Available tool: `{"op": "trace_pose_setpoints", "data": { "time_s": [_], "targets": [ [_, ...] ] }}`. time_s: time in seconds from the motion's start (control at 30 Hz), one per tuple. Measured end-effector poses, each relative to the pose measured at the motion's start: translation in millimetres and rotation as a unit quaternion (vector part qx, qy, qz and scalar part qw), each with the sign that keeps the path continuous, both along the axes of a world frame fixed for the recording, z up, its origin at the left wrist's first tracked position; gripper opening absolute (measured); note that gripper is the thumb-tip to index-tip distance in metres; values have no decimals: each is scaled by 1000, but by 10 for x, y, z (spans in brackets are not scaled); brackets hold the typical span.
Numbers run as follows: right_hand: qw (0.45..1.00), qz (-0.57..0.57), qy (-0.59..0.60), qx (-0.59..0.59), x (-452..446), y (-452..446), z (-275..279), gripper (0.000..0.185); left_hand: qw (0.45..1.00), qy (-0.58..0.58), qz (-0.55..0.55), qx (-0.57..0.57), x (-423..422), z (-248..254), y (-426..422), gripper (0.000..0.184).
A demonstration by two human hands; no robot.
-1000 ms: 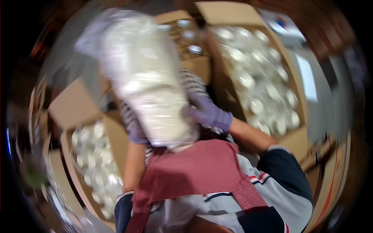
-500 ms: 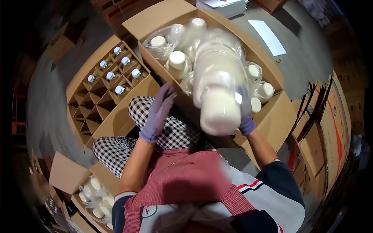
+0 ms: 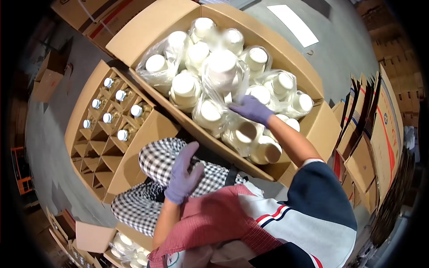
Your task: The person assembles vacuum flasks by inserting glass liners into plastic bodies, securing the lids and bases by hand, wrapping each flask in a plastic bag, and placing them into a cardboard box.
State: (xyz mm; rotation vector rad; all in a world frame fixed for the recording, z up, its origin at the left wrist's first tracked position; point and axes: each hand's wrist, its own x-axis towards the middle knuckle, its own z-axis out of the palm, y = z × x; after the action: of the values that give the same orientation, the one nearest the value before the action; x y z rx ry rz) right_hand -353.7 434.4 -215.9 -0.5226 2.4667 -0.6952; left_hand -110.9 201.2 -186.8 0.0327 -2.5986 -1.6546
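A large cardboard box [image 3: 263, 33] holds several plastic-wrapped stacks of white round pieces, standing on end. My right hand [image 3: 253, 110], in a purple glove, reaches into it with fingers closed on the plastic wrap [image 3: 229, 97] beside the middle stack [image 3: 223, 64]. My left hand [image 3: 184, 174], gloved too, is held over my checkered trouser leg [image 3: 157, 161]. Its fingers are apart and nothing is in them. Left of the big box, a divided carton [image 3: 73, 129] holds several clear bottles with pale blue caps [image 3: 120, 95].
A smaller open box [image 3: 93, 236] with wrapped white pieces stands at the lower left. Flattened cardboard sheets [image 3: 382, 134] lean at the right. A white sheet [image 3: 293, 25] lies on the floor beyond the big box. A brown box [image 3: 48, 76] sits far left.
The wrapped stack that was raised over the big box now stands inside it. My right hand has moved left to the wrap, and my left hand is lower. The view has shifted.
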Motion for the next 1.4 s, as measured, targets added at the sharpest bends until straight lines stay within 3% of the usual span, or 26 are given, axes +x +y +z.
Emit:
{"op": "trace_pose_setpoints", "data": {
  "time_s": [0.07,0.13,0.2,0.27,0.33,0.43,0.53,0.6,0.67,0.7,0.73,0.8,0.87,0.9,0.93,1.0,1.03,1.1,1.13,1.2,1.23,1.3,1.33,1.4],
  "targets": [
    [977,-158,76,-119,-157,157,376,48,999,27,-17,-23,-44,-31,-7,51],
    [874,-151,371,-276,-429,-24,843,40,998,20,-43,-43,-146,38,5,51],
    [818,-23,550,-167,-769,-318,844,43,996,18,-75,-48,-263,47,22,52],
    [904,59,420,-55,-928,-789,422,51,994,22,-97,-49,-337,55,27,53],
    [925,86,362,-76,-881,-1007,329,60,992,34,-111,-53,-412,60,18,54],
    [915,140,367,-90,-694,-896,431,53,995,33,-92,-24,-434,48,-12,55],
    [925,111,351,-89,-1185,-464,373,49,995,11,-97,6,-405,-16,-73,56],
    [964,39,264,-21,-1493,-80,347,49,994,17,-104,19,-394,17,-80,55],
    [982,9,187,-22,-1215,28,-371,50,993,22,-111,35,-364,4,-112,55],
    [954,-20,299,-28,-918,-173,-871,53,991,10,-113,76,-346,-28,-96,54],
    [911,-12,412,-3,-659,-452,-925,55,987,-6,-115,114,-323,-48,-83,53],
    [925,12,381,5,-494,-813,-739,51,986,-13,-120,118,-374,-7,-44,50],
    [938,72,320,-113,-781,-676,-727,45,985,3,-157,72,-411,127,-50,49],
    [918,31,369,-143,-938,-528,-579,43,954,-164,-121,219,-375,205,-57,49],
    [891,-1,419,-172,-1172,-364,-392,41,955,-154,-120,222,-374,147,-66,49],
    [877,-93,460,-104,-1736,-18,-229,38,979,-28,-154,129,-352,7,-130,53],
    [879,-90,458,-99,-1864,98,-315,38,970,-64,-180,153,-389,2,-181,55],
    [926,11,374,38,-1959,356,-626,33,953,-60,-199,220,-472,-26,-200,56],
    [927,14,373,45,-1846,478,-682,33,936,-49,-217,274,-519,-43,-234,58],
    [948,8,316,30,-1608,534,-662,35,933,-41,-228,274,-443,-107,-354,51],
    [947,13,318,33,-1695,503,-589,35,899,-120,-210,364,-424,-68,-406,51],
    [975,8,123,187,-1859,389,-360,40,799,-222,-178,530,-348,-104,-486,52],
    [974,9,123,189,-2037,327,-405,40,798,-222,-178,532,-414,-119,-489,52],
    [899,91,95,419,-2636,106,-646,53,785,-208,-213,544,-439,-141,-512,52]
  ]
}}
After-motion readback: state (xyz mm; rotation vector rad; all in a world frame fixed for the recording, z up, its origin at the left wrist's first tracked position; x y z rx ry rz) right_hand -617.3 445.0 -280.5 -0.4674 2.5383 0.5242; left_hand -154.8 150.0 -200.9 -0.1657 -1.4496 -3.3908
